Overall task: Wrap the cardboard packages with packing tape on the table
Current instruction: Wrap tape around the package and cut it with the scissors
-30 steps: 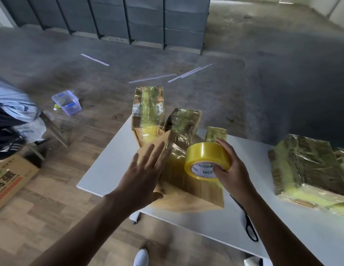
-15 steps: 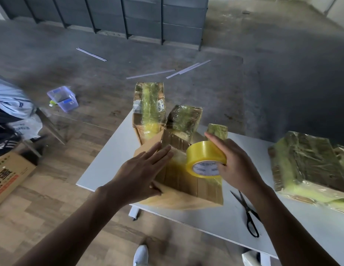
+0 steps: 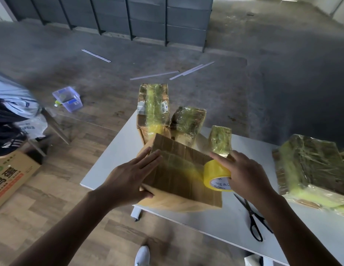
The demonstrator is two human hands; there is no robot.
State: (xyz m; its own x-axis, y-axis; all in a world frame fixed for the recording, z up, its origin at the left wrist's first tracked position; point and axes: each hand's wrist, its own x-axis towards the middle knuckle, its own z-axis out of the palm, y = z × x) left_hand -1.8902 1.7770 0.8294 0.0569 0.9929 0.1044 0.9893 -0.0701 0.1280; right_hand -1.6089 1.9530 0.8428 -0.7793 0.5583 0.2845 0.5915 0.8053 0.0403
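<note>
Right hand [image 3: 246, 175] is gripping the yellow tape roll [image 3: 215, 173], fingers curled over the top, and holding it against the right end of the brown cardboard package [image 3: 179, 169]. The left hand [image 3: 129, 181] is pressing on the package's left end, fingers lying straight on top and thumb against the near side. The package is sitting right at the near edge of the white table [image 3: 225, 223], just in front of three wrapped packages [image 3: 153, 106]. Scissors [image 3: 253, 217] are lying to its right and a big wrapped bundle [image 3: 311, 166] is sitting further right.
</note>
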